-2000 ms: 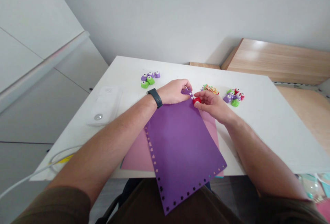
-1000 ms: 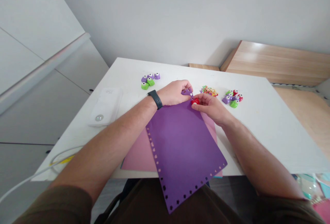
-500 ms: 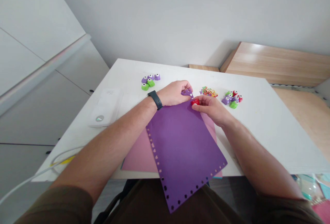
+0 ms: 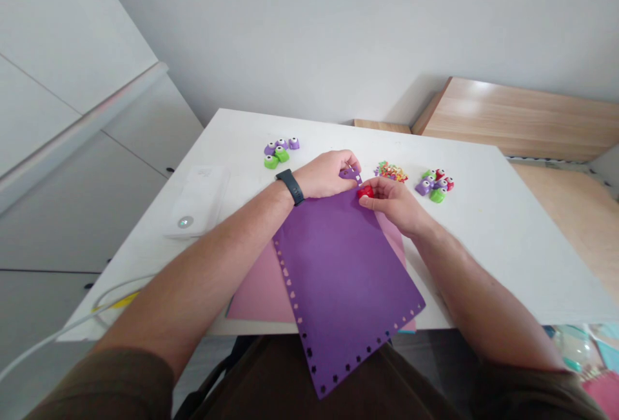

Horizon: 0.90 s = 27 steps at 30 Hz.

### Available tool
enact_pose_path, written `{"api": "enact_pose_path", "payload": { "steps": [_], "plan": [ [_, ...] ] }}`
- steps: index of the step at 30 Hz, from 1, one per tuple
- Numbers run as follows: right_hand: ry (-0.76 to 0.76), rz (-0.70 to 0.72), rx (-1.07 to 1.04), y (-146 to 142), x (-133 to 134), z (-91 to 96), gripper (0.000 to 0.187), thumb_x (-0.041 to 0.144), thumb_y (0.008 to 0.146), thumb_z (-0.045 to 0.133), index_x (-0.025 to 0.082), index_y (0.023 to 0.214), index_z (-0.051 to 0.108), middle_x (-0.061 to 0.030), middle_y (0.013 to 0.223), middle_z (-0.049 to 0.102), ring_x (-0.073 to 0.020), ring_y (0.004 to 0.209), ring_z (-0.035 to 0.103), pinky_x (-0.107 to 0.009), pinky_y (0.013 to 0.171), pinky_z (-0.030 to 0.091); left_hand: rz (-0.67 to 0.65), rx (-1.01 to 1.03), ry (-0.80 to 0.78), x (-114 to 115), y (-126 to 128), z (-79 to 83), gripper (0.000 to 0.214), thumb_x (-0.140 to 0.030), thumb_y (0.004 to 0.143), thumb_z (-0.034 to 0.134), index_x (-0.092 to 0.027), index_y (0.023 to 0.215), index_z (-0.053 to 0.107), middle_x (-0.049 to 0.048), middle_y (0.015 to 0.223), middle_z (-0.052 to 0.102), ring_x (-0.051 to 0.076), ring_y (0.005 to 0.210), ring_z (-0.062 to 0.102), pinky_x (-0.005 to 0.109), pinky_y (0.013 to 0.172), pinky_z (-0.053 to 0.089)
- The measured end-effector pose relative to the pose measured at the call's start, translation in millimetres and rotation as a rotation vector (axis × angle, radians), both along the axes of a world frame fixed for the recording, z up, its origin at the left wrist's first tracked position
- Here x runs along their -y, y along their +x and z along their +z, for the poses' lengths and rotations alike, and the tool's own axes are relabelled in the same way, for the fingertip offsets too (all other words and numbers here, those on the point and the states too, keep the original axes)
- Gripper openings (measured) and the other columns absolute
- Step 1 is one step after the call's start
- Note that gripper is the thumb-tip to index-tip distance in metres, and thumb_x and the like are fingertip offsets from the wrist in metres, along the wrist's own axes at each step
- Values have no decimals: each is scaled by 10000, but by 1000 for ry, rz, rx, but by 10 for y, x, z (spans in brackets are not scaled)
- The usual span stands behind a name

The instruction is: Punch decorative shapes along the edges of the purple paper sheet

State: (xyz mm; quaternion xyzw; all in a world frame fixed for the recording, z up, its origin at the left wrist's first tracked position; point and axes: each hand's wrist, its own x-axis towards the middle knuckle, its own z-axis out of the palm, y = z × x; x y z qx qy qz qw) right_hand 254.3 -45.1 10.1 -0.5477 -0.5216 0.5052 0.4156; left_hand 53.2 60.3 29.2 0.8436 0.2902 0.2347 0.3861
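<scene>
A purple sheet (image 4: 348, 265) lies aslant before me, its near corner hanging past the table edge. Small punched shapes run along its left and near edges, and a few show near its far corner. My left hand (image 4: 333, 173) pinches that far corner between thumb and fingers. Close beside it, my right hand (image 4: 389, 200) grips a red craft punch (image 4: 365, 192) set at the sheet's far right edge. Whether the punch is pressed down I cannot tell. Pink sheets (image 4: 264, 291) lie under the purple one.
Colourful punched bits (image 4: 393, 172) are heaped beyond my right hand. Purple and green punches (image 4: 276, 157) stand at the back left; purple, green and red punches (image 4: 436, 185) sit at the right. A white box (image 4: 198, 200) and a cable (image 4: 62, 333) are at the left.
The view has shifted very slightly. Both hands keep their hold on the sheet and the red punch, with no clear movement.
</scene>
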Motion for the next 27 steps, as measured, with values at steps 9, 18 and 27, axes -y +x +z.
{"api": "enact_pose_path", "payload": {
  "steps": [9, 18, 27],
  "plan": [
    [1, -22, 52, -43, -12, -11, 321, 371, 705, 860, 213, 922, 683, 14, 854, 692, -166, 778, 598, -339, 779, 478, -15, -13, -27, 22, -9, 23, 306, -267, 802, 743, -184, 1091, 688, 62, 1023, 781, 196, 910, 724, 311, 821, 550],
    [75, -19, 197, -13, -2, -68, 334, 441, 742, 859, 232, 955, 709, -1, 819, 699, -203, 792, 613, -334, 711, 497, -30, -165, -28, 26, -59, 97, 931, -707, 604, 907, -191, 1329, 631, 116, 1323, 727, 299, 1171, 696, 354, 963, 527],
    [97, -13, 244, -36, 1, -79, 285, 363, 742, 827, 230, 963, 707, 0, 827, 723, -186, 757, 620, -316, 693, 502, -99, -334, 19, 58, -26, 202, 697, -717, 667, 868, -203, 1132, 802, 44, 1067, 805, 239, 955, 720, 300, 803, 485]
  ]
}}
